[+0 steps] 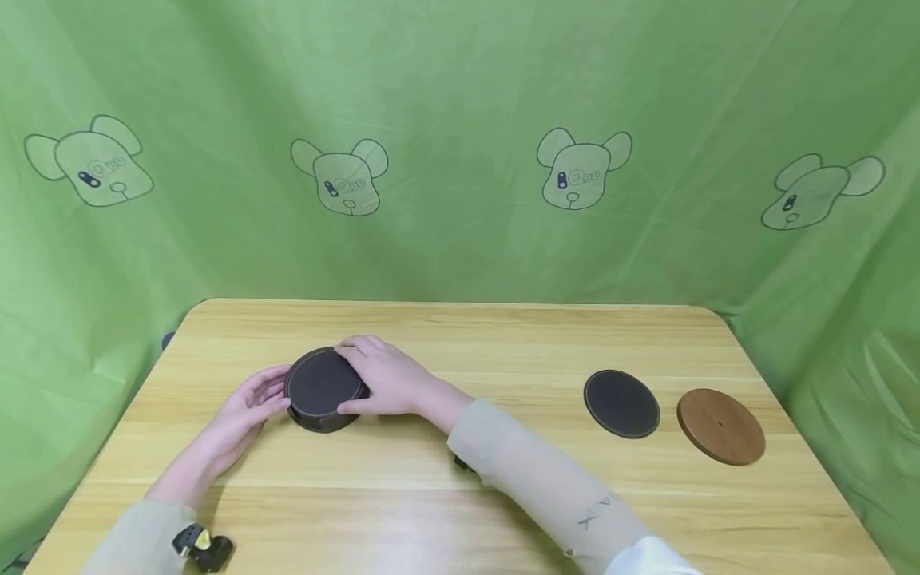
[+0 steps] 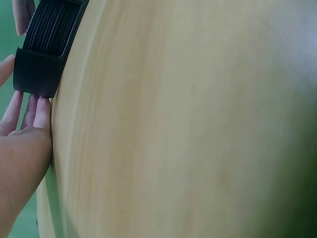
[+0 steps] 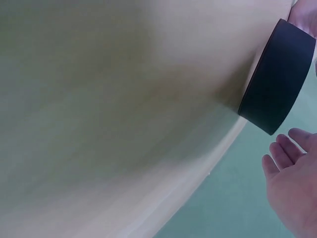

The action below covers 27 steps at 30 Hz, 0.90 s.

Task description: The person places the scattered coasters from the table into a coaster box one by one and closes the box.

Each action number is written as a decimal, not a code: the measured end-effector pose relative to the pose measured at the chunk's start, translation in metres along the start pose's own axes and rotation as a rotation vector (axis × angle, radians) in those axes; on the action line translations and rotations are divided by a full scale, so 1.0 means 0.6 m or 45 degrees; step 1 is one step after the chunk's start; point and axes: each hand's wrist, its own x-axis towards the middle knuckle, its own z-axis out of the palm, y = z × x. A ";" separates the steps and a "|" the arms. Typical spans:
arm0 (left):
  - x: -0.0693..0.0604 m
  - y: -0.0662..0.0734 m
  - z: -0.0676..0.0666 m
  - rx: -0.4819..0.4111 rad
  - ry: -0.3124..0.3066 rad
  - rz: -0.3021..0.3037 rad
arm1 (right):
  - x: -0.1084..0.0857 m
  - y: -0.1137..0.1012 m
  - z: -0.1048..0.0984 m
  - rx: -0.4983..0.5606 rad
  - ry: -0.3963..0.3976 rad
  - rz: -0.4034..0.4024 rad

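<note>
Our left grip (image 1: 246, 413), fingers straight, touches the black holder (image 3: 278, 77); our right grip (image 1: 386, 379) spreads uncurled by its rim. It sits inside the left edge of the counter (image 1: 503, 347), well apart from the black disc (image 1: 622, 404).

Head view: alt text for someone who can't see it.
A round black holder sits on a wooden table, left hand against its left side, right hand over its right edge. Farther right lie a black disc and a brown disc, with green fabric behind.

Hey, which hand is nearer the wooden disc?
Right. The right hand is left of the wooden disc, over the black stack's right side; the left hand is farther left, beside the stack.
</note>
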 end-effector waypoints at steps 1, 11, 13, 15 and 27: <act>0.000 0.000 0.000 -0.003 -0.001 0.003 | -0.003 0.002 -0.002 0.008 0.007 0.001; 0.001 -0.001 -0.002 -0.014 -0.005 -0.003 | -0.056 0.038 -0.021 0.054 0.057 0.043; 0.001 -0.001 -0.002 -0.009 -0.004 -0.008 | -0.069 0.049 -0.024 0.064 0.067 0.063; 0.001 0.000 -0.002 -0.002 -0.004 -0.012 | -0.082 0.061 -0.027 0.080 0.082 0.085; 0.003 0.001 0.001 0.035 0.024 -0.021 | -0.146 0.121 -0.045 0.104 0.147 0.187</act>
